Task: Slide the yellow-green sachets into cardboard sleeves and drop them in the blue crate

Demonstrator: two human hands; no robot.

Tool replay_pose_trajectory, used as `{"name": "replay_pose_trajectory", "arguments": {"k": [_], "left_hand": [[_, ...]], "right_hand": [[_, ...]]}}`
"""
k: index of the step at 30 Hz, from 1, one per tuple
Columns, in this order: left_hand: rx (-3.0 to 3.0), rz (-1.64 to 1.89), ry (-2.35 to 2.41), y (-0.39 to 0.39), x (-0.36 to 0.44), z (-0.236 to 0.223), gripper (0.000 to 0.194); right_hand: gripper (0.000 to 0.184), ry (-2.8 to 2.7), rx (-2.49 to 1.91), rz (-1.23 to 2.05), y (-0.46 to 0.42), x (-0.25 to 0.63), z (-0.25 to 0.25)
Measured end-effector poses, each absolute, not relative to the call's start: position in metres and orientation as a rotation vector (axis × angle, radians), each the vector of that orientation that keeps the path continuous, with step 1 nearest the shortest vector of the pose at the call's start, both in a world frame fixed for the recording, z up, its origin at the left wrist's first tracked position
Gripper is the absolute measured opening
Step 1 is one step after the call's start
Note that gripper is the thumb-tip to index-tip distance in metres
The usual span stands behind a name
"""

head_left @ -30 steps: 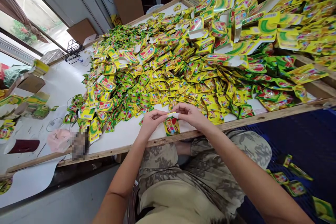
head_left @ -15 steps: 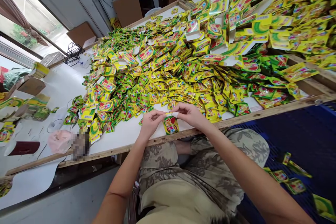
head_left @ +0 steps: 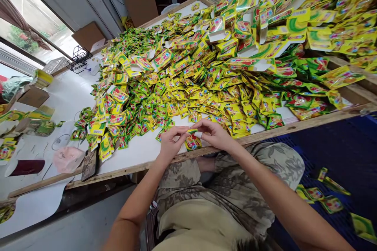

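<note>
A small green and yellow candy box [head_left: 193, 142] with a red fruit picture stands at the table's front edge between my hands. My left hand [head_left: 172, 141] pinches its top at the left corner, thumb and forefinger pressed together. From the other side, my right hand [head_left: 214, 135] grips the top right corner, with a white covering on one finger or thumb. The fingers partly hide the box's upper end. Just behind my hands lies a heap of small green and yellow sachets [head_left: 206, 98]. One green sachet [head_left: 161, 133] rests near my left hand.
Flat and opened boxes [head_left: 250, 64] lie over the heap. A wooden rim [head_left: 126, 169] edges the table. To the left are a phone [head_left: 90, 163], a pink bag-like item [head_left: 67, 159] and a dark red cup [head_left: 28, 166]. Several packets [head_left: 331, 204] lie on the blue surface at right.
At the box's top, the white edge seen earlier has given way to a green and yellow surface. My left fingers have bent more, and both hands sit slightly lower in view.
</note>
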State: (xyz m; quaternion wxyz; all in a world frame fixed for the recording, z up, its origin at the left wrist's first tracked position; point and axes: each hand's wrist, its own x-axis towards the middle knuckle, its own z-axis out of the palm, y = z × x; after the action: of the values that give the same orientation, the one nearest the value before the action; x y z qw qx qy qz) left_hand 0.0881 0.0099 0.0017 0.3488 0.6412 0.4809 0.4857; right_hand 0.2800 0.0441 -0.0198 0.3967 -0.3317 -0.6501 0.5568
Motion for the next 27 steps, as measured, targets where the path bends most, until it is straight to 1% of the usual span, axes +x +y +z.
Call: {"name": "replay_pose_trajectory", "arguments": {"k": [7,11,17,19,22,23,27], "left_hand": [[1.587,1.319,1.337,0.008,0.106,0.000,0.010],[1.555,1.302,1.326,0.008,0.110,0.001,0.012],[1.699,1.273,1.293,0.007,0.108,0.001,0.021],[1.750,1.273,1.274,0.006,0.107,-0.001,0.022],[1.780,1.278,1.236,0.005,0.104,-0.004,0.021],[1.789,1.282,1.231,0.005,0.103,-0.004,0.020],[1.890,1.298,1.213,0.003,0.101,-0.007,0.022]], "right_hand": [[0.017,-1.680,-0.861,1.245,0.033,0.263,-0.026],[0.021,-1.683,-0.861,1.225,0.028,0.258,-0.030],[0.036,-1.652,-0.873,1.205,0.026,0.254,-0.036],[0.046,-1.626,-0.877,1.215,0.024,0.252,-0.035],[0.064,-1.613,-0.888,1.315,0.022,0.251,-0.032],[0.068,-1.623,-0.888,1.338,0.022,0.251,-0.031],[0.066,-1.694,-0.894,1.269,0.023,0.252,-0.028]]}}
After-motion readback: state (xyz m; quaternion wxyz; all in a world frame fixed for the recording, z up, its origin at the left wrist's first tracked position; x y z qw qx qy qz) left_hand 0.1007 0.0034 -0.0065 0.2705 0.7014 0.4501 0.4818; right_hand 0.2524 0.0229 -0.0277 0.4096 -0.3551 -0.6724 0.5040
